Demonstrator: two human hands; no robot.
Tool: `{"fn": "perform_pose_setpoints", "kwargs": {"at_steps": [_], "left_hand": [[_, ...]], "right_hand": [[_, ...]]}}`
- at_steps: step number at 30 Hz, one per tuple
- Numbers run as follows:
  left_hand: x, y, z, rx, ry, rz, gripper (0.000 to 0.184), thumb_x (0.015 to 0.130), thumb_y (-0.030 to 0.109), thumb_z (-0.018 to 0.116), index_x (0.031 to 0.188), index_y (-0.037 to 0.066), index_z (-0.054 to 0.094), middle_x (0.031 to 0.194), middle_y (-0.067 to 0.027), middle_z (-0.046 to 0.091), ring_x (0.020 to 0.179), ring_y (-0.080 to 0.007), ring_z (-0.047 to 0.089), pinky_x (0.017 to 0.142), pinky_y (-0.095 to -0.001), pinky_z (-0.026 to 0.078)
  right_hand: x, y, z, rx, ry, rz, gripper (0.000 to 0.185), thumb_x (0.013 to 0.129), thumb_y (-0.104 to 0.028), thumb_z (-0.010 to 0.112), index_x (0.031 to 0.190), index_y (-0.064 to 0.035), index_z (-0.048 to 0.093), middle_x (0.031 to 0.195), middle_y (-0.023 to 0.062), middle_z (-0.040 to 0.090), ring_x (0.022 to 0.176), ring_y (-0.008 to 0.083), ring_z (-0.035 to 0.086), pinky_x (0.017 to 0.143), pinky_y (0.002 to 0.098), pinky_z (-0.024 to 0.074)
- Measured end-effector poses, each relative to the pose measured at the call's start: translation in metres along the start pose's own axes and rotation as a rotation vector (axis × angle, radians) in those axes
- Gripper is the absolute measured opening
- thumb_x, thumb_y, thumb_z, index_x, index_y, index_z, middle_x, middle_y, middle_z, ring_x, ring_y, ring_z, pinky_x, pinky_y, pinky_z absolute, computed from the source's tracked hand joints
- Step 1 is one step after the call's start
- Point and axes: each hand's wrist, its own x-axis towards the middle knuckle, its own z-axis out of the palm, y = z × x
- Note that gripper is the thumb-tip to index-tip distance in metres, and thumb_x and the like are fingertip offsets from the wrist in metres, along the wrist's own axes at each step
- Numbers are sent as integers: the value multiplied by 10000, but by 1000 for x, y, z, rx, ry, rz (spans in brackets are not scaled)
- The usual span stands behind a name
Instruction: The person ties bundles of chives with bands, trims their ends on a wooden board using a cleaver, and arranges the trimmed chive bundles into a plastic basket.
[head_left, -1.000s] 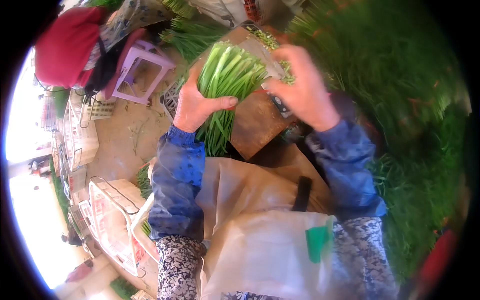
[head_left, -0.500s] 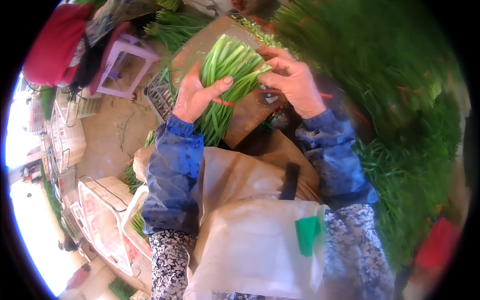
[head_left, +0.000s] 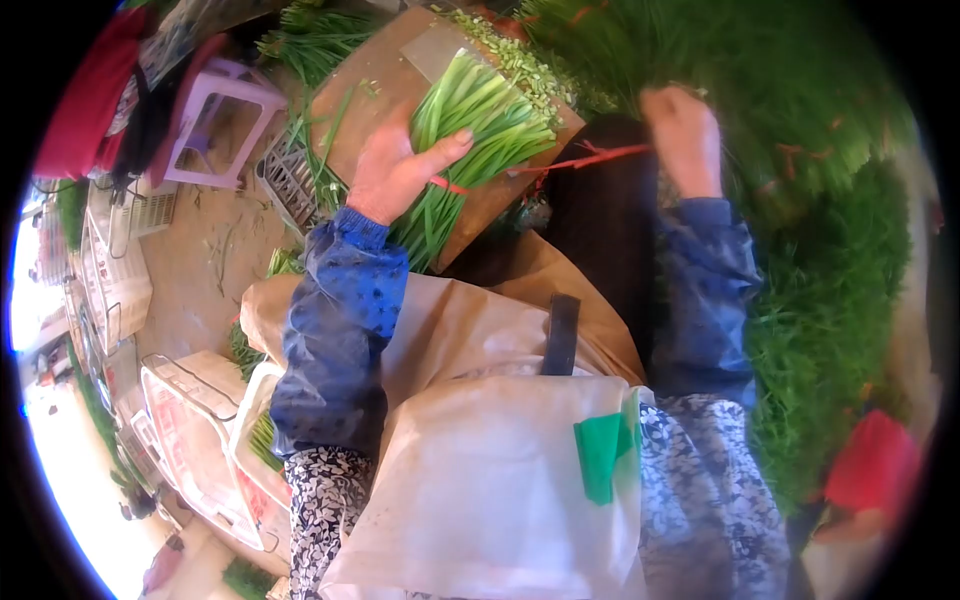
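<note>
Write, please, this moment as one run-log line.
left hand: holds green bunch | right hand: apart from bunch | red tie: runs from bunch toward right hand

Head-worn fisheye view looking forward and down from close above a pale apron (head_left: 490,480), left hand (head_left: 385,172) and right hand (head_left: 690,140).

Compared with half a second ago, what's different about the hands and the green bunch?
The right hand has left the cut ends of the green bunch and moved off to the right. The red tie now spans the gap between them; whether that hand grips it is unclear. Unchanged: the left hand holds the green bunch over the brown board.
</note>
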Motion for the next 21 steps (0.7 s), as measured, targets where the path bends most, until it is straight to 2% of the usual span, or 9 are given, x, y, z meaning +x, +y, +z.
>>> {"fn": "perform_pose_setpoints", "kwargs": {"at_steps": [1, 2, 3, 4, 7, 14, 17, 19, 21], "left_hand": [[2, -3, 3, 9, 3, -11, 643, 818, 463, 706, 1235, -8, 575, 1064, -185, 689, 973, -293, 668, 872, -385, 492], [3, -6, 7, 3, -6, -12, 643, 818, 463, 706, 1235, -8, 575, 1064, -185, 689, 973, -293, 668, 872, -385, 492], [3, -10, 10, 72, -31, -32, 649, 816, 487, 697, 1241, 12, 577, 1054, -194, 689, 983, -312, 666, 874, -395, 492], [2, -13, 13, 145, -61, -56, 656, 814, 511, 687, 1248, 32, 579, 1044, -204, 688, 994, -331, 664, 875, -406, 491], [0, -18, 16, 208, 0, -31, 682, 802, 556, 676, 1252, 53, 581, 1037, -223, 683, 1017, -360, 653, 880, -422, 488], [1, -16, 14, 181, 19, -36, 709, 788, 569, 684, 1240, 32, 581, 1046, -231, 682, 1029, -375, 648, 883, -430, 484], [2, -17, 16, 165, -20, -51, 711, 787, 563, 688, 1237, 22, 582, 1048, -236, 681, 1023, -378, 648, 886, -430, 484], [2, -14, 17, 167, -18, -62, 700, 787, 557, 690, 1223, 18, 589, 1038, -234, 684, 1018, -374, 650, 887, -429, 483], [1, -5, 14, 152, -53, -114, 690, 809, 475, 700, 1257, -28, 552, 1097, -219, 664, 1054, -321, 626, 920, -398, 465]], "right_hand": [[0, -5, 4, -278, 35, -90, 280, 897, -264, 612, 886, 14, 645, 990, 175, 674, 845, 309, 657, 804, 378, 505], [-10, -10, 30, -58, 299, -605, 300, 824, -264, 673, 956, 5, 652, 1031, 177, 659, 935, 360, 618, 838, 396, 484], [-20, -31, 37, 72, 182, -671, 362, 765, -271, 719, 991, 2, 644, 1052, 192, 632, 1026, 370, 583, 877, 407, 462], [-28, -42, 63, 46, 6, -723, 382, 756, -197, 768, 1040, 0, 607, 1066, 142, 614, 1016, 269, 585, 882, 346, 459], [-30, -48, 91, 197, -114, -544, 395, 761, -175, 784, 1038, 29, 590, 1034, 127, 607, 955, 216, 594, 848, 335, 468], [-23, -38, 98, 379, -180, -537, 219, 804, -74, 721, 962, 51, 638, 1033, 87, 630, 913, 149, 598, 794, 289, 484], [-20, -31, 99, 537, -80, -617, 193, 774, -129, 722, 852, 31, 647, 915, 159, 646, 869, 256, 630, 793, 352, 488], [-18, -25, 93, 512, 65, -301, 143, 812, -118, 686, 856, 18, 690, 865, 162, 695, 799, 229, 667, 741, 343, 510], [-3, -13, 85, 377, 263, -303, 216, 871, -207, 659, 856, 4, 699, 811, 176, 692, 733, 263, 670, 695, 369, 512]]}}
